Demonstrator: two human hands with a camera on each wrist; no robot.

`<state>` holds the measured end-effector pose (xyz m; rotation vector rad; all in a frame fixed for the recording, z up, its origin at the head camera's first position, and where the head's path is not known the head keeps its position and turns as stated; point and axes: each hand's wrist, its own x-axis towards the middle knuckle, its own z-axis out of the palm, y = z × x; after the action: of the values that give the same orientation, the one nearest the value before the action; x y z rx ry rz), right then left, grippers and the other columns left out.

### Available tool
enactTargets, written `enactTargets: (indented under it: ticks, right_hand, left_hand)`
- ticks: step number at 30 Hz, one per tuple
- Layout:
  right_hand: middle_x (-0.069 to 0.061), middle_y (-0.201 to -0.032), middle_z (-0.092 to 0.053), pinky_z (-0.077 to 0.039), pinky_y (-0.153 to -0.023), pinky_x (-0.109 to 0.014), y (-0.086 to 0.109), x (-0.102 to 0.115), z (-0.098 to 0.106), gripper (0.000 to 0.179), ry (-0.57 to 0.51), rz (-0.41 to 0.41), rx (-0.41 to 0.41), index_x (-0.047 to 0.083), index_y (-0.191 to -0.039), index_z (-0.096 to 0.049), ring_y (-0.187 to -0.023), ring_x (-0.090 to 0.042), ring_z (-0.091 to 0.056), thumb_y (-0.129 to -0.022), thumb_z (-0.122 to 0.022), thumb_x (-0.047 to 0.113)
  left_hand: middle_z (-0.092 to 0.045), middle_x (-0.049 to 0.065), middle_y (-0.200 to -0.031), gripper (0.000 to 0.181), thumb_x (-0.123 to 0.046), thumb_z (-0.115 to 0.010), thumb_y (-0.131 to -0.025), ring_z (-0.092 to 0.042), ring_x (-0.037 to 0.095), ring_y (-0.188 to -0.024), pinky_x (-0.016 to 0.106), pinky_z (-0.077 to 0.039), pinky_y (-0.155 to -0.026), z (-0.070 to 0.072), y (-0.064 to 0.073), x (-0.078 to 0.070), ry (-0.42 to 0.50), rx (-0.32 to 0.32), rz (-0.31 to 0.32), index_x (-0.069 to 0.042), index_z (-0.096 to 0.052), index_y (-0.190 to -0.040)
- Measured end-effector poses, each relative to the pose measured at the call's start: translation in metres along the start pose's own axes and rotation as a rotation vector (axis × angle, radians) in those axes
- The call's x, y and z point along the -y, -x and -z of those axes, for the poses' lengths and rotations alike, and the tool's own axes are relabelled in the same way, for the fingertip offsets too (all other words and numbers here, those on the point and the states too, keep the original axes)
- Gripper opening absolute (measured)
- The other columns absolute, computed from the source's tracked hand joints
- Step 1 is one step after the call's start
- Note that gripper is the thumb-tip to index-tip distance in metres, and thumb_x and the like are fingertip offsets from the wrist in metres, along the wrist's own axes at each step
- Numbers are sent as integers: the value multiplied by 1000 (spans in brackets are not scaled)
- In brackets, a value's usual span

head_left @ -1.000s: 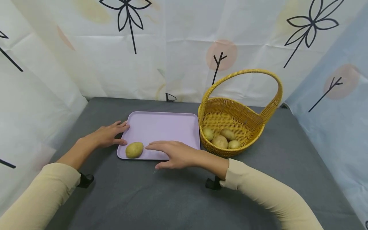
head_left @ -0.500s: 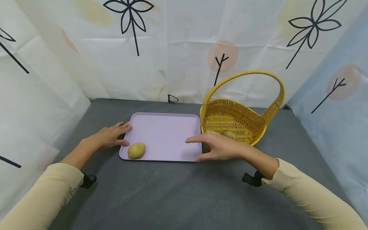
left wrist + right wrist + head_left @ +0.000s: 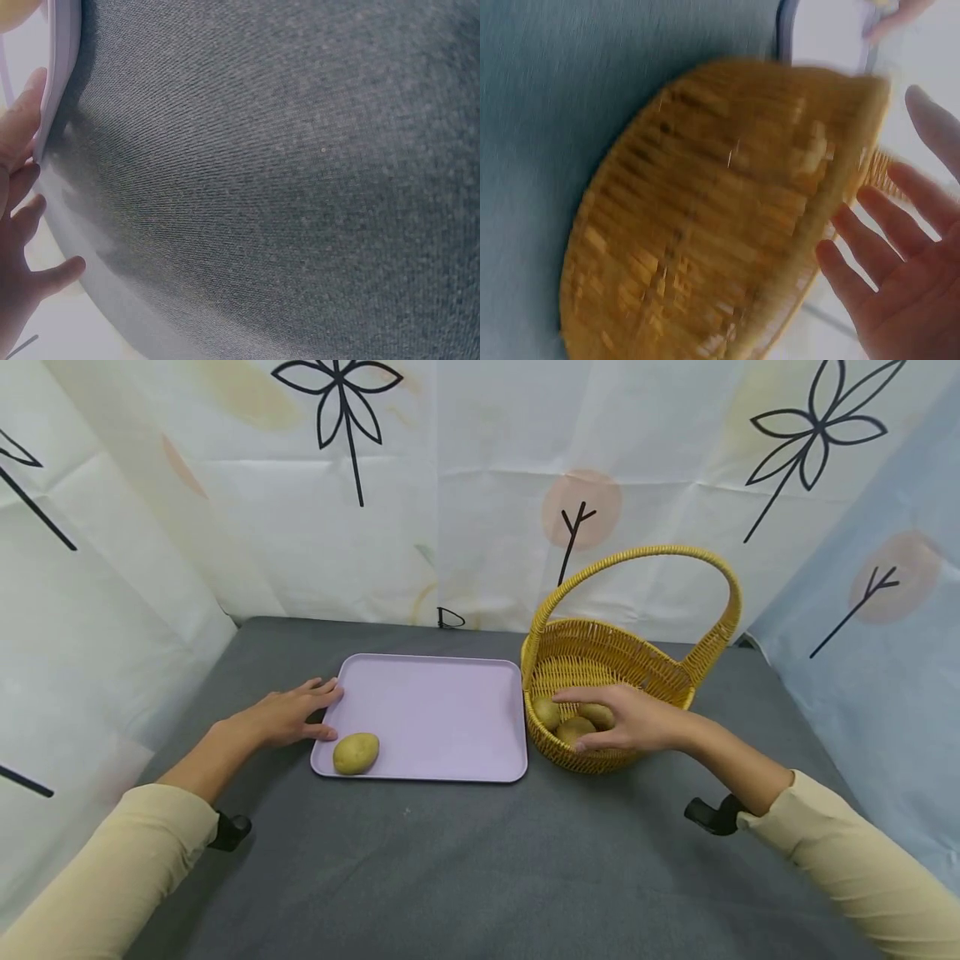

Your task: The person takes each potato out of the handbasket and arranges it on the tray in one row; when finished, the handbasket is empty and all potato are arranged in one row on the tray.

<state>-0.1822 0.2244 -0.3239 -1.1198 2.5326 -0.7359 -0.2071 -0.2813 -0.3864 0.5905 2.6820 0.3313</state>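
My left hand (image 3: pixel 288 717) rests with relaxed fingers at the left edge of a lilac tray (image 3: pixel 435 718); thumb and fingertips lie on its rim. One potato (image 3: pixel 356 753) lies in the tray's near left corner, close to that thumb. Over the opening of a yellow wicker basket (image 3: pixel 600 652) is my right hand (image 3: pixel 637 718), its fingers extended and apart, holding nothing. Several potatoes (image 3: pixel 576 729) sit in the basket beneath it, partly covered by the hand. The right wrist view shows the basket's woven side (image 3: pixel 705 210) with the spread fingers at its rim.
A dark grey cloth (image 3: pixel 420 860) covers the table. The basket's tall arched handle (image 3: pixel 637 553) rises above the right hand. A white patterned curtain (image 3: pixel 480 527) hangs behind and along both sides.
My right hand has moved right, from beside the potato on the tray, across the tray to over the basket. The left hand stays at the tray's edge.
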Motion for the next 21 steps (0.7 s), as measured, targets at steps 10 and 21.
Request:
enactTargets:
  ticks: [10,21]
  right_hand:
    - [-25,-150,-43,-37,-105,-60,1,-32,31,68,-119,-137,124,-5,-147,-42,-132,-48,-47,-91,-74,16]
    - [-32,-152,-35,-40,-106,-56,-12,-47,51,66,-173,-287,416,-8,-150,-33,-132,-49,-45,-96,-66,9]
  left_hand:
    - [-20,28,-160,86,-46,-67,-92,-14,51,-146,80,-14,-102,-1,1,1,7,0,-2,1,-29,-154]
    - [-19,27,-160,86,-45,-68,-92,-13,50,-146,79,-14,-103,0,-1,0,2,6,11,0,-29,-155]
